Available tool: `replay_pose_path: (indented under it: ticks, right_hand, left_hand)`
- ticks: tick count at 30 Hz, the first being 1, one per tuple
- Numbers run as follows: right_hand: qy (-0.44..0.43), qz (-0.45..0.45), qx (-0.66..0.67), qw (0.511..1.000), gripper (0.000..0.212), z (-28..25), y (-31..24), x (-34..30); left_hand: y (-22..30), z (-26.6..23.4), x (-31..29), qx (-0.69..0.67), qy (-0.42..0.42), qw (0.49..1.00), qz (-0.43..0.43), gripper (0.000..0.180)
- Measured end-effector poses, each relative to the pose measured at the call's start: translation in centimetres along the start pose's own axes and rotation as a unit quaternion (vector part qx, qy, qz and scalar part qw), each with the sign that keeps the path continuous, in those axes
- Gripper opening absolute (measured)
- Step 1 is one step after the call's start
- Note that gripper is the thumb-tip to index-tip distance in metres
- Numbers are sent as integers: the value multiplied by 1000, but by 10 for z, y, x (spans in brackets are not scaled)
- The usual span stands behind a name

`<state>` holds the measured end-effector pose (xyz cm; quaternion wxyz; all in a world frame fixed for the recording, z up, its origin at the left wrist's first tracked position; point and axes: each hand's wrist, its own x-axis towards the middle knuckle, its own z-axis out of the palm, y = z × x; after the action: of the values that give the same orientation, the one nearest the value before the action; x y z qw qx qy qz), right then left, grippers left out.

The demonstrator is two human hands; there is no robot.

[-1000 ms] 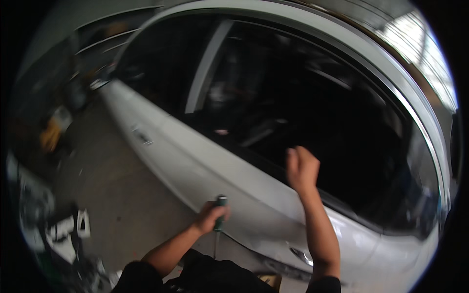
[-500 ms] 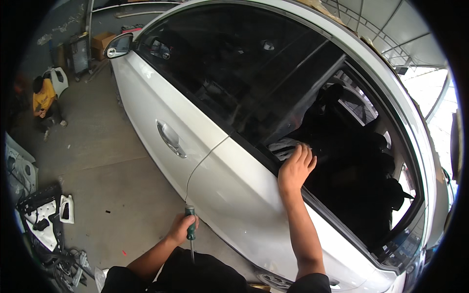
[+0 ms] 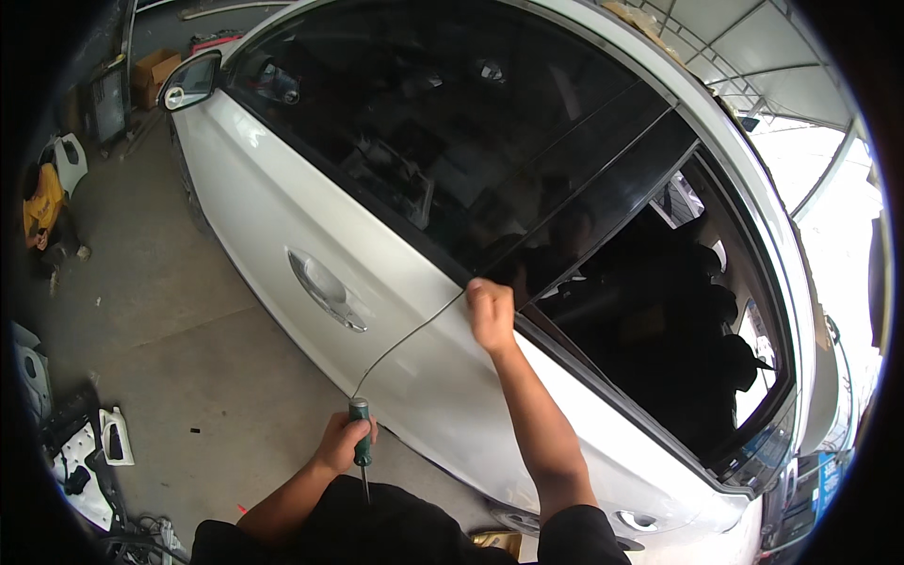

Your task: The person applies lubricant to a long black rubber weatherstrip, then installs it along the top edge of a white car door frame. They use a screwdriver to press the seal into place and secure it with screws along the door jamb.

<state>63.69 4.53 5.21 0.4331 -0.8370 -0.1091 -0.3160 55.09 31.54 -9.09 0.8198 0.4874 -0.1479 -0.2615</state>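
Observation:
My left hand point(image 3: 341, 444) is wrapped round the dark green handle of a screwdriver point(image 3: 361, 435); its thin metal shaft points down toward my dark clothing. Beside it stands a white car, its rear door point(image 3: 443, 363) close in front of me. At the front end of that door's window sill, by the seam with the front door, my right hand point(image 3: 492, 315) has its fingers curled in at the black trim. What those fingers hold, if anything, is hidden. Behind this hand, the rear window opening point(image 3: 640, 348) shows a dark cabin.
The front door handle point(image 3: 325, 290) and side mirror point(image 3: 191, 80) stick out from the car. A person in a yellow top point(image 3: 43, 207) sits at the far left. Loose car parts point(image 3: 89, 471) lie on the floor at lower left, near a white frame piece point(image 3: 115, 436).
My right hand has moved left and forward along the sill, from the window opening to the door seam, and its fingers have curled. My left hand still grips the screwdriver. The view has shifted.

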Motion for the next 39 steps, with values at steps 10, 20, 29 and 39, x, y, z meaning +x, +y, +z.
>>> replay_pose_path:
  ticks: [10, 20, 29, 39]
  right_hand:
    - [37, 96, 38, 994, 41, -6, -2, 10]
    - [173, 209, -114, 956, 29, -127, -59, -208]
    - [121, 283, -40, 951, 31, -289, -101, -433]
    - [304, 398, 60, 863, 30, -447, -137, -651]
  left_hand:
    - [12, 4, 8, 18, -21, 1000, 3, 37]
    - [-43, 7, -3, -150, 47, 984, -79, 27]
    - [-139, 270, -34, 274, -131, 931, 204, 32]
    - [-278, 567, -133, 443, -373, 812, 78, 45]
